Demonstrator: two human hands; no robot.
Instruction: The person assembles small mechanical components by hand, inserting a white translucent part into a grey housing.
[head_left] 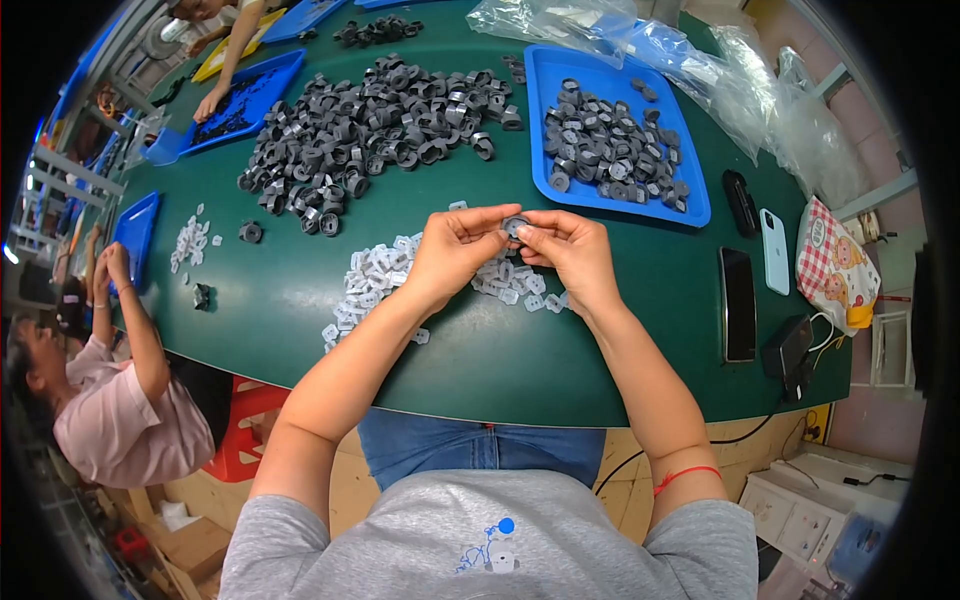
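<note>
Between my two hands, over the middle of the green table (480, 360), is a small dark grey ring-shaped plastic part (515, 226). My left hand (455, 250) pinches it from one side with thumb and forefinger. From the other side my right hand (572, 250) grips the same part, fingers curled. Whether a pale piece sits inside the ring is too small to tell. Beneath and around my hands lie many flat whitish translucent plastic pieces (375, 275). Farther off spreads a big heap of dark grey ring parts (350, 130).
A blue tray (700, 205) of grey parts stands at the far right. Clear plastic bags (700, 75), phones (738, 305), a black adapter (790, 350) and a patterned bag (838, 265) line the right side. Co-workers (130, 400) work on the left, one reaching into another blue tray (285, 75).
</note>
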